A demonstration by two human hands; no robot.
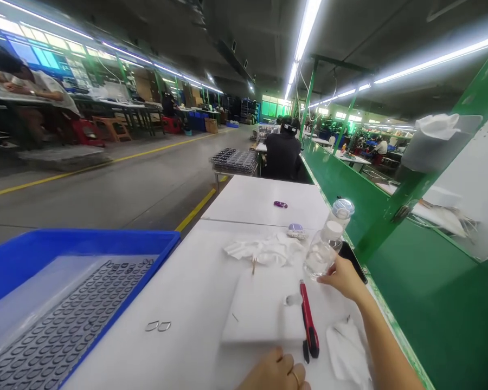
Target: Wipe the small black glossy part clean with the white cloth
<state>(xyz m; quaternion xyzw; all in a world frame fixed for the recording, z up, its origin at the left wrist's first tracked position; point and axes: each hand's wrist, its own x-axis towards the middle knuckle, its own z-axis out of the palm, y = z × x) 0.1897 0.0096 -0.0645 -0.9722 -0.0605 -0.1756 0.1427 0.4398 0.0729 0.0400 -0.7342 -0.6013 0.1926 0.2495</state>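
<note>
My right hand (341, 277) holds a tilted clear plastic bottle (319, 253) with a white cap. My left hand (274, 371) rests curled at the bottom edge of the view, holding nothing visible, just left of a red utility knife (309, 319). A white foam pad (262, 309) lies between my hands. Beyond it is a crumpled white cloth (264, 249), with a small gold-coloured pin or tweezers (254, 264) at its edge. A black phone (353, 261) lies under my right hand's side of the bottle.
A blue tray (77, 265) holds rows of small dark parts at left, near two metal loops (158, 326) on the white table (195, 357). A blue-capped bottle (341, 211) and purple object (280, 204) stand farther along. A green partition (423, 303) runs right; a seated person (282, 156) works ahead.
</note>
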